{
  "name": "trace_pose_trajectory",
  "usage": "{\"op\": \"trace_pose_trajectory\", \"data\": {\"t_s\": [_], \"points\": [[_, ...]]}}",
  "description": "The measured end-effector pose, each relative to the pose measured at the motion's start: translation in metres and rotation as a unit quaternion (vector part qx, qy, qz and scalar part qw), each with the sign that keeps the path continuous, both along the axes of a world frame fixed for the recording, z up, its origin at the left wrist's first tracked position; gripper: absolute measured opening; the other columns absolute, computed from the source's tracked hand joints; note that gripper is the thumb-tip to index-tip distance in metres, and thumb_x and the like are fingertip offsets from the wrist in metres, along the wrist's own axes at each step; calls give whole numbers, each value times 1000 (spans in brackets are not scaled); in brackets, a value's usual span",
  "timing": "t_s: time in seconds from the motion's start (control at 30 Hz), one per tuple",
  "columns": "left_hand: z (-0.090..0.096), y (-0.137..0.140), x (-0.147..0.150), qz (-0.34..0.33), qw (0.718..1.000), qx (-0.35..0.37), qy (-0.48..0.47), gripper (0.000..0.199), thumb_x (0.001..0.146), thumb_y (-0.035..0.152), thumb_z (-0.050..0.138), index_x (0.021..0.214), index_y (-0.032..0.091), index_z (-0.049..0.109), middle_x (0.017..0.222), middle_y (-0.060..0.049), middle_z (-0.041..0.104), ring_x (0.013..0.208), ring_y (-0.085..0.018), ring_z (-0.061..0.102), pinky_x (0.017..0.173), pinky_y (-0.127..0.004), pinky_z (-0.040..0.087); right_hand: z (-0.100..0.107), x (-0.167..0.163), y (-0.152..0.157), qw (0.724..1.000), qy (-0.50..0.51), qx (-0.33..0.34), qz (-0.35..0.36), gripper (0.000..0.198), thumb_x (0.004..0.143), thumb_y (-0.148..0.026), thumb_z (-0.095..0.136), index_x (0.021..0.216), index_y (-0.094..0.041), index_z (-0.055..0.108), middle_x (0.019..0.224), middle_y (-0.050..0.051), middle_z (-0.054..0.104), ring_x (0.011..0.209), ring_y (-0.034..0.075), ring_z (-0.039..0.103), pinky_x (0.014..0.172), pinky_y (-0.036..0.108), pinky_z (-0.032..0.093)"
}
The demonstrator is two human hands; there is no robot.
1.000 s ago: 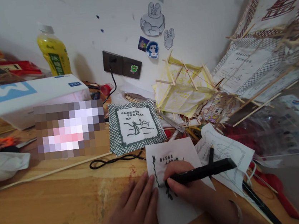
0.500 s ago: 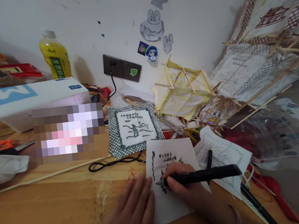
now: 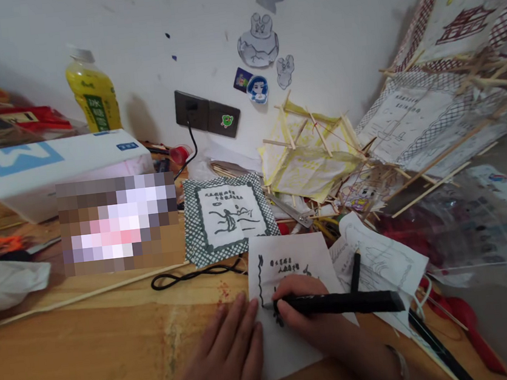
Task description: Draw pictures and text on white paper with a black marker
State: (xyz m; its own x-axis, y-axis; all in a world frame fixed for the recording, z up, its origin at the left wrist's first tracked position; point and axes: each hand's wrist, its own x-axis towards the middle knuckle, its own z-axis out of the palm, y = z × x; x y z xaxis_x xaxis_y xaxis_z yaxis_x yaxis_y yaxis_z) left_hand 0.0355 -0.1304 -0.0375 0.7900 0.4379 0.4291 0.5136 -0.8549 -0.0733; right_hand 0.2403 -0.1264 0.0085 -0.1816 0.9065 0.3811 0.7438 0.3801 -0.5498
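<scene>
Pinches a thick black marker (image 3: 349, 303) between the thumb and fingers of the right hand (image 3: 312, 331), with its tip at the lower end of a wavy black line (image 3: 260, 281) on a white sheet (image 3: 282, 357). Rests the left hand (image 3: 228, 348) palm down on the wooden counter (image 3: 93, 348), with fingers straight and slightly spread, at the left edge of the sheet. Has the sheet near the front, between the two hands, with small dark writing (image 3: 285, 266) toward its top and the middle partly hidden. Shows just beyond it a drawing (image 3: 229, 217) with a green checked border, and near that a looped black cord (image 3: 170, 280). Has a pencil sketch (image 3: 393, 265) just to the right, with a black pencil (image 3: 356, 273) lying on it. Includes farther back scissors (image 3: 293, 211), a yellow paper-and-stick frame (image 3: 318, 173), and, well to the left, a white box (image 3: 89, 154) in front of a drink bottle (image 3: 92, 95).
</scene>
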Motion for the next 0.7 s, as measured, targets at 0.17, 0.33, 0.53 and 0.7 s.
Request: {"op": "trace_pose_trajectory", "data": {"t_s": [0.17,0.33,0.53,0.7], "points": [[6,-2,0,2,999,-49,19,51,81,27,49,129,10,55,144,-16,42,136,-34,32,111,-47,26,2,0,1,1000,8,-9,20,13,73,-15,51,65,-20,60,59,1,65,56,15,60,55,25,45],[2,-2,1,-1,1000,-11,10,51,79,22,51,129,11,54,144,-18,41,136,-36,32,110,-49,26,4,0,0,998,28,-29,42,13,74,-15,52,64,-21,59,60,0,64,57,15,59,56,25,45],[19,-7,2,18,996,-83,23,43,80,27,56,121,14,60,143,-17,43,135,-36,33,110,-49,28,4,4,1,991,110,-61,53,12,74,-17,51,67,-20,60,56,-1,61,53,14,57,54,24,45],[12,-3,1,0,997,-73,3,40,81,19,57,121,16,60,143,-15,43,135,-32,34,111,-45,27,5,3,1,993,88,-54,62,12,74,-17,51,65,-20,58,58,0,63,55,15,59,55,24,45]]}}
